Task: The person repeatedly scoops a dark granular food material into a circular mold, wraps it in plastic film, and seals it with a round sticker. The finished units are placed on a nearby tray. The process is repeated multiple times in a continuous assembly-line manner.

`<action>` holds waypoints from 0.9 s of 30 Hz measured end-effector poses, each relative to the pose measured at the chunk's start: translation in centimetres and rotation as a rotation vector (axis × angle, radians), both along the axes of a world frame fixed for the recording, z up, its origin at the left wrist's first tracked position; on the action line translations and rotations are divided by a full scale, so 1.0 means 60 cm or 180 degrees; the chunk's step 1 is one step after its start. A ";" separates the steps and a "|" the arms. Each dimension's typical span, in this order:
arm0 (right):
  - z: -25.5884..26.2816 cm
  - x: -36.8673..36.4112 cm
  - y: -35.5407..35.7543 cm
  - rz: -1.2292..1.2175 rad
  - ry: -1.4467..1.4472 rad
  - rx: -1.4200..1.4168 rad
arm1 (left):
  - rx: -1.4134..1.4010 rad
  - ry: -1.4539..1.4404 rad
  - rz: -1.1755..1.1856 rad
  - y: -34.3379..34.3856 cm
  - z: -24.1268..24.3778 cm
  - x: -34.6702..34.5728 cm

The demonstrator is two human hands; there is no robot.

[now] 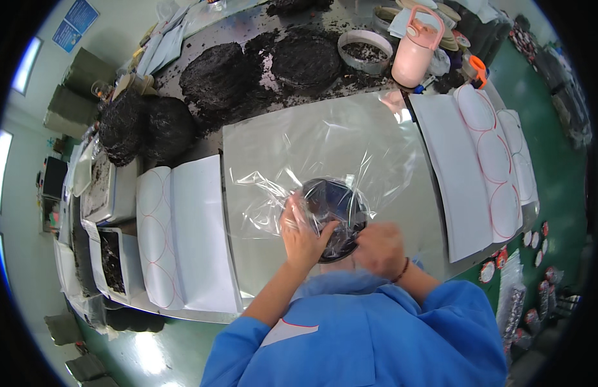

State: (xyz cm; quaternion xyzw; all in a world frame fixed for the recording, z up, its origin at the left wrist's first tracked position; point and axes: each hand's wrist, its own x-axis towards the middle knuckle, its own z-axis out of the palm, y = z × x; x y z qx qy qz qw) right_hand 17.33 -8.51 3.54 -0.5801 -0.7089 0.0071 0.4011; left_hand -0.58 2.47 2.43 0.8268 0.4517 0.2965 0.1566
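A dark, round, disc-like object [334, 203] lies close in front of my body, with shiny clear plastic film [260, 186] over and around it. My left hand [301, 237] grips its left side, fingers along the edge under or against the film and thumb across the top. At the disc's lower right edge is my right hand [382, 249], blurred by motion with the fingers curled. Whether it pinches the film or the rim is not visible. Beneath is a smooth grey work sheet [391, 140].
White paper sheets with red circles flank the work sheet, a left stack [197, 232] and a right stack [449, 169]. Dark clumped masses [214, 75] sit behind, near a round tub [366, 51] and a pink bottle [415, 53]. A white bin [129, 261] stands left.
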 end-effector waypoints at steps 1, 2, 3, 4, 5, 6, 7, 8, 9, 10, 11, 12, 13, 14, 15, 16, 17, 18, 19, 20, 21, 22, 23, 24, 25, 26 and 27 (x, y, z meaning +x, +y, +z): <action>-0.003 0.026 -0.008 -0.0597 -0.0190 -0.0079 | -0.0301 0.0457 -0.0160 0.004 -0.003 0.006; -0.012 0.038 0.021 -0.1150 0.1911 -0.0542 | -0.0198 0.0388 -0.0434 0.007 -0.007 0.013; -0.018 0.045 0.053 -0.1720 0.4053 -0.0964 | -0.0142 0.0655 -0.0657 0.011 -0.011 0.022; -0.014 0.045 0.073 -0.1461 0.3908 -0.1001 | -0.0078 0.0932 -0.0864 0.016 -0.013 0.029; -0.010 0.047 0.093 -0.1210 0.3757 -0.1018 | 0.0004 0.1201 -0.1084 0.022 -0.014 0.037; -0.006 0.047 0.114 -0.0927 0.3608 -0.1044 | 0.0098 0.1509 -0.1061 0.024 -0.009 0.040; -0.003 0.041 0.132 -0.0642 0.3456 -0.1074 | -0.0024 0.1652 -0.1030 0.028 -0.005 0.045; -0.001 0.032 0.143 -0.0361 0.3298 -0.1098 | -0.0143 0.1792 -0.0999 0.031 -0.002 0.053; 0.013 0.007 0.131 -0.0300 0.1792 -0.0749 | -0.0290 0.1927 -0.0971 0.031 -0.002 0.054; 0.026 -0.023 0.112 -0.0186 0.0269 -0.0356 | -0.0288 0.1702 -0.0900 0.030 -0.030 0.044; 0.012 -0.047 0.097 -0.0198 -0.0314 -0.0213 | -0.0396 0.1997 -0.0787 0.025 -0.011 0.054; 0.000 -0.060 0.085 -0.0157 -0.0451 -0.0300 | -0.0115 0.1652 -0.0947 0.025 -0.033 0.041; -0.011 -0.067 0.077 -0.0133 -0.0570 -0.0398 | 0.0156 0.1319 -0.1123 0.023 -0.038 0.022; -0.022 -0.069 0.076 -0.0223 -0.0644 -0.0564 | 0.0067 0.1197 -0.1347 0.011 -0.035 0.000; -0.035 -0.068 0.074 -0.0326 -0.0706 -0.0734 | -0.0025 0.1084 -0.1585 0.000 0.008 -0.016; -0.041 -0.066 0.074 -0.0432 -0.0767 -0.0894 | -0.0108 0.0971 -0.1821 -0.006 0.033 -0.038; -0.036 -0.065 0.074 -0.0394 -0.0937 -0.1000 | 0.0235 0.0779 -0.2232 -0.022 0.011 -0.097; -0.031 -0.062 0.076 -0.0355 -0.1126 -0.1101 | 0.0588 0.0564 -0.2635 -0.029 -0.014 -0.147; -0.029 -0.061 0.076 -0.0324 -0.1333 -0.1219 | -0.0730 0.0719 -0.1795 -0.017 -0.004 -0.151; -0.030 -0.060 0.078 -0.0347 -0.1359 -0.1244 | -0.2010 0.0852 -0.0898 -0.003 0.013 -0.148; -0.029 -0.062 0.078 -0.0355 -0.1373 -0.1271 | -0.3255 0.0971 0.0079 0.011 0.028 -0.147; -0.026 -0.065 0.079 -0.0342 -0.1407 -0.1276 | -0.2436 -0.0494 -0.0370 0.045 -0.019 -0.157; -0.027 -0.066 0.081 -0.0335 -0.1409 -0.1287 | -0.2174 -0.1429 -0.0611 0.074 -0.033 -0.141; -0.028 -0.066 0.081 -0.0340 -0.1415 -0.1280 | -0.1886 -0.2277 -0.0990 0.103 -0.045 -0.124; -0.030 -0.066 0.081 -0.0359 -0.1421 -0.1289 | -0.2283 -0.2625 -0.1200 0.118 -0.005 -0.075; -0.029 -0.066 0.081 -0.0317 -0.1468 -0.1462 | -0.2371 -0.2389 -0.1365 0.119 0.012 -0.052; -0.027 -0.064 0.081 -0.0273 -0.1526 -0.1632 | -0.2450 -0.2149 -0.1540 0.119 0.028 -0.029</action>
